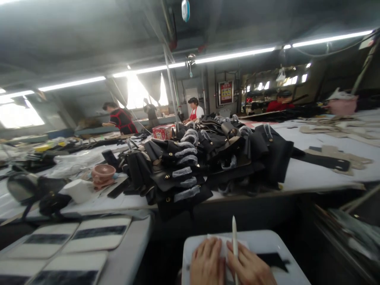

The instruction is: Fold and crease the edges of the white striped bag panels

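Note:
My left hand (pixel 207 262) lies flat, fingers stretched, on a white sheet (pixel 221 242) at the bottom centre. My right hand (pixel 249 267) rests beside it, closed round a thin white stick-like tool (pixel 234 237) that points upward. Both hands sit on a small white work surface (pixel 267 241). A black strip (pixel 274 259) lies on that surface just right of my right hand.
A large heap of black leather pieces (pixel 192 166) covers the long table ahead. White-and-black padded boards (pixel 97 233) lie at the left. A pink fan (pixel 103 174) and a white cup (pixel 78 190) stand nearby. Other people (pixel 194 109) work at the far tables.

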The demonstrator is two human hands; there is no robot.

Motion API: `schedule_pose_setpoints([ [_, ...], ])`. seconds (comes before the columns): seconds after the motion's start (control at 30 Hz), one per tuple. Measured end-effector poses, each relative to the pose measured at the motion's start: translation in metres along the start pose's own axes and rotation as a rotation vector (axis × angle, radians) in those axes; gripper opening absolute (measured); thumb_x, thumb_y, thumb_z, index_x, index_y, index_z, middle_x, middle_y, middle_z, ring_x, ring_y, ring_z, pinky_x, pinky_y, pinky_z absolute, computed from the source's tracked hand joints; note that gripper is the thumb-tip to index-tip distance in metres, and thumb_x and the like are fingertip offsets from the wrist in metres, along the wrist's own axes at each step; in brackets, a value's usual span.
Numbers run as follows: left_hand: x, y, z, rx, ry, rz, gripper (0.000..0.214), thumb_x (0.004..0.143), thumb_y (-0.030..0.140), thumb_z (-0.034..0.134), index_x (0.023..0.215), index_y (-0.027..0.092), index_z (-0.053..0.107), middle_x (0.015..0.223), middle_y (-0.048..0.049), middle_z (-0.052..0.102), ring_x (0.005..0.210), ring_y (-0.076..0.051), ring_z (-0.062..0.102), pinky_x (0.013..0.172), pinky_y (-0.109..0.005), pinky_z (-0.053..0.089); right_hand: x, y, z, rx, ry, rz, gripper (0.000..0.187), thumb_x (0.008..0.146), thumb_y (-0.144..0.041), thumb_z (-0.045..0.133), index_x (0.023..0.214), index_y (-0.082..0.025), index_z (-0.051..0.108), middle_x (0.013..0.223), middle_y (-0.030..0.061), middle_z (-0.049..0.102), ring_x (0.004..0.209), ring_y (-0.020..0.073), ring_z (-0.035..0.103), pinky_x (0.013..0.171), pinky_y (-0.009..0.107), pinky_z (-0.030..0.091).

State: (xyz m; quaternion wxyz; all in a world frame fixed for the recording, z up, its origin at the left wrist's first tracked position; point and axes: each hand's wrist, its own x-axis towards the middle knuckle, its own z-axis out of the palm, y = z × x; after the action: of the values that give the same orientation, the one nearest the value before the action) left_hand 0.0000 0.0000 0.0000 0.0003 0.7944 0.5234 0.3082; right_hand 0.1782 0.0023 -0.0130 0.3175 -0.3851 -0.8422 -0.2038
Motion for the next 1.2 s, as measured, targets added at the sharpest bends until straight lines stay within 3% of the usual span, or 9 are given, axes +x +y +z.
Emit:
schedule_pose_setpoints([
  [0.1, 0.004, -0.001, -0.011, -0.096, -0.11, -0.062, 0.035, 0.093, 0.017, 0.047, 0.124, 0.021, 0.06, 0.123, -0.0054, 0.067, 0.114, -0.024, 0.06, 0.098, -0.042, 0.05, 0.005, -0.009, -0.009, 0.145, -0.149, 0.184, 0.035, 0.091, -0.009, 0.038, 0.113, -0.014, 0.065, 0.114, 0.0127, 0.069, 0.112, 0.0268, 0.061, 0.092, 0.037, 0.054],
  [0.2, 0.007, -0.005, -0.021, -0.141, -0.226, -0.03, 0.03, 0.095, 0.018, 0.046, 0.12, 0.022, 0.062, 0.13, -0.0049, 0.062, 0.12, -0.024, 0.056, 0.103, -0.044, 0.047, 0.007, -0.015, -0.011, 0.203, -0.245, 0.235, 0.032, 0.093, -0.01, 0.041, 0.116, -0.014, 0.062, 0.118, 0.0151, 0.066, 0.115, 0.0291, 0.058, 0.096, 0.042, 0.052],
  [0.3, 0.005, -0.008, -0.024, -0.134, -0.231, 0.003, 0.031, 0.097, 0.021, 0.046, 0.125, 0.023, 0.059, 0.134, -0.0058, 0.059, 0.123, -0.024, 0.053, 0.104, -0.045, 0.047, 0.006, -0.016, -0.012, 0.212, -0.304, 0.248, 0.031, 0.093, -0.01, 0.044, 0.119, -0.015, 0.061, 0.12, 0.0159, 0.064, 0.115, 0.0302, 0.057, 0.095, 0.044, 0.051],
  [0.73, -0.004, -0.008, -0.016, -0.03, -0.173, 0.045, 0.034, 0.096, 0.023, 0.048, 0.129, 0.022, 0.057, 0.132, -0.0087, 0.057, 0.121, -0.026, 0.053, 0.101, -0.044, 0.049, 0.013, -0.015, -0.017, 0.245, -0.292, 0.285, 0.031, 0.091, -0.005, 0.044, 0.115, -0.013, 0.063, 0.122, 0.0149, 0.064, 0.119, 0.0298, 0.054, 0.102, 0.046, 0.048],
  [1.2, -0.001, -0.007, -0.02, -0.032, -0.238, 0.042, 0.041, 0.094, 0.034, 0.055, 0.135, 0.028, 0.055, 0.135, -0.0069, 0.056, 0.124, -0.026, 0.051, 0.103, -0.045, 0.047, 0.016, -0.013, -0.016, 0.246, -0.303, 0.339, 0.049, 0.081, -0.002, 0.047, 0.126, -0.015, 0.06, 0.132, 0.0113, 0.06, 0.128, 0.0282, 0.048, 0.116, 0.052, 0.033],
])
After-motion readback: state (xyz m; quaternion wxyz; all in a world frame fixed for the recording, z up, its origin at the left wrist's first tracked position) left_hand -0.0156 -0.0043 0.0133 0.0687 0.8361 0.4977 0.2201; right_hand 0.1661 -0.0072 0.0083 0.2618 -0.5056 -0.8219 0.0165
